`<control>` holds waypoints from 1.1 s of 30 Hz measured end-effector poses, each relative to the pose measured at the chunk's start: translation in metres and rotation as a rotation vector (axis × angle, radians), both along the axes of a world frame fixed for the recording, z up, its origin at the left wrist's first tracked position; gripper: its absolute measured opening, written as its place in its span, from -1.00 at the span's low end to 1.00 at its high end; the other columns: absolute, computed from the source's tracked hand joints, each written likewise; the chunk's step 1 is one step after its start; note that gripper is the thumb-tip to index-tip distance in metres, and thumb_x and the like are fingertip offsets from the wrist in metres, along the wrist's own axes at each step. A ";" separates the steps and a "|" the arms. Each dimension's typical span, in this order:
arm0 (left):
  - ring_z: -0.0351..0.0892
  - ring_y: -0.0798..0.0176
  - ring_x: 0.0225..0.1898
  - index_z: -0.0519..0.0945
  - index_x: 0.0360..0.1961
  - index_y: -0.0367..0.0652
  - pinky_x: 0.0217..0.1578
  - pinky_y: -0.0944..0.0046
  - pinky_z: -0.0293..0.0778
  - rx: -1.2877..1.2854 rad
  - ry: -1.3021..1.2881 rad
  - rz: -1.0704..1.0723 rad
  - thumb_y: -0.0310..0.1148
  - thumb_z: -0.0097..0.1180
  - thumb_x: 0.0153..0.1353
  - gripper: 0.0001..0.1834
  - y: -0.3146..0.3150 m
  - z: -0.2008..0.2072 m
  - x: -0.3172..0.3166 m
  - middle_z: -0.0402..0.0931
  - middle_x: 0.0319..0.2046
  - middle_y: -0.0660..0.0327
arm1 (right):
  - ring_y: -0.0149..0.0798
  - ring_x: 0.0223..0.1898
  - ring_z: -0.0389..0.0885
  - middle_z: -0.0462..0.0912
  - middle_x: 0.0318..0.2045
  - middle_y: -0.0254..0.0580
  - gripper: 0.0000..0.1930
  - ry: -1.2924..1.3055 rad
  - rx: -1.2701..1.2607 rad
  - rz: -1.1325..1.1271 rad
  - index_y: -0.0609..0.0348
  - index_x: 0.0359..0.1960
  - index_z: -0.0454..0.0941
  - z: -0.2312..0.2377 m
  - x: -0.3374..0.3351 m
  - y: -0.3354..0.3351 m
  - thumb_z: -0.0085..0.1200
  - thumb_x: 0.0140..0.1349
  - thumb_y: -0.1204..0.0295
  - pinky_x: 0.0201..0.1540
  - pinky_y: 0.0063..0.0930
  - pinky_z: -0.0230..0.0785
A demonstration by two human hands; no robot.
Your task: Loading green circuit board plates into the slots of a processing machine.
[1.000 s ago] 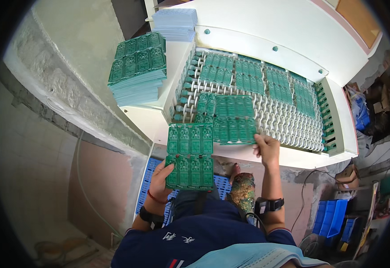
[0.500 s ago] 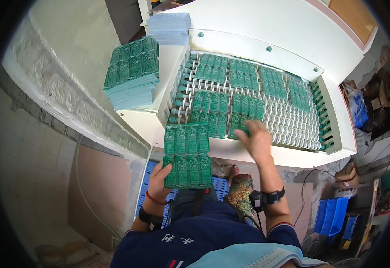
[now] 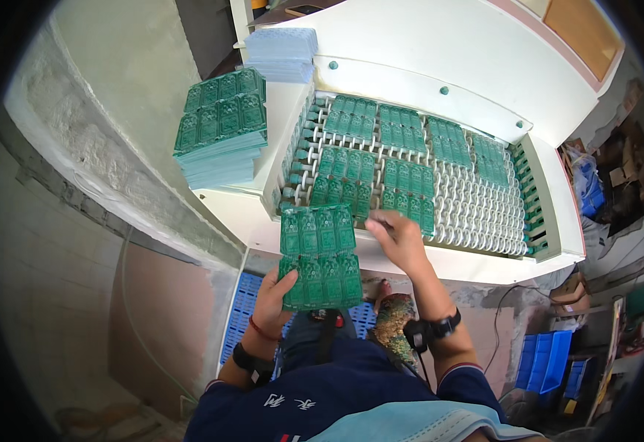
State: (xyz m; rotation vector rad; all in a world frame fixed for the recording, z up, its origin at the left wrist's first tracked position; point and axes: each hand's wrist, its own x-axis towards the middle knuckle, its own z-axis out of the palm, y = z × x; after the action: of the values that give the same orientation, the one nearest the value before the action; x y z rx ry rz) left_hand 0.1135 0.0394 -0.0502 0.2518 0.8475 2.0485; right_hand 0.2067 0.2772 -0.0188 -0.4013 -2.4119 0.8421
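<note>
My left hand (image 3: pixel 269 296) grips a green circuit board panel (image 3: pixel 320 254) by its lower left edge, thumb on top; whether more panels lie beneath it I cannot tell. The panel is held tilted in front of the machine. My right hand (image 3: pixel 399 239) hovers over the machine's front edge, just right of the held panel. Its fingers are loosely bent, slightly blurred, with nothing seen in them. Beyond it, a green panel (image 3: pixel 408 193) lies on the white roller conveyor (image 3: pixel 477 202), and another panel (image 3: pixel 343 175) lies to its left.
Several more panels form the conveyor's far row, including one board (image 3: pixel 447 140). On the machine's left ledge stands a tall stack of green panels (image 3: pixel 221 121), with a pale blue stack (image 3: pixel 281 55) behind. Blue bins (image 3: pixel 541 361) stand at lower right. A wall (image 3: pixel 116 147) rises at left.
My right hand has moved left and slightly toward me, away from the nearer right panel on the conveyor. The held panel has shifted slightly right in view.
</note>
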 end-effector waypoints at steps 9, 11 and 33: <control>0.48 0.21 -0.08 0.31 0.07 -0.34 -0.07 0.22 0.43 0.082 0.021 -0.114 -0.43 -0.17 0.27 -0.65 0.065 0.000 0.002 0.43 -0.07 0.09 | -0.50 -0.71 0.40 0.49 -0.65 -0.35 -0.74 -0.012 -0.814 -0.170 0.30 -0.40 0.57 -0.012 0.079 0.030 0.08 0.17 0.29 -0.66 -0.70 0.29; 0.48 0.21 -0.09 0.31 0.07 -0.34 -0.08 0.22 0.44 0.072 0.003 -0.101 -0.38 -0.20 0.29 -0.64 0.066 -0.005 0.001 0.44 -0.07 0.08 | -0.50 -0.74 0.36 0.42 -0.71 -0.36 -0.75 0.046 -0.730 -0.400 0.33 -0.40 0.56 -0.006 0.098 0.060 0.07 0.17 0.32 -0.71 -0.66 0.27; 0.50 0.23 -0.12 0.36 0.00 -0.36 -0.10 0.23 0.45 0.044 0.008 -0.155 -0.53 -0.12 0.21 -0.68 0.096 0.000 0.017 0.46 -0.11 0.10 | -0.57 -0.67 0.45 0.53 -0.63 -0.37 -0.81 -0.025 -0.987 -0.138 0.23 -0.42 0.56 -0.012 0.105 0.023 0.14 0.13 0.33 -0.66 -0.73 0.27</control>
State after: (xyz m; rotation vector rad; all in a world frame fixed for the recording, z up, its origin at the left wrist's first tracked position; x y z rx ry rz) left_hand 0.1309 0.1354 -0.0501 0.3398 0.7640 1.9246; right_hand 0.3120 0.3000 -0.0309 -0.9151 -1.7881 1.9209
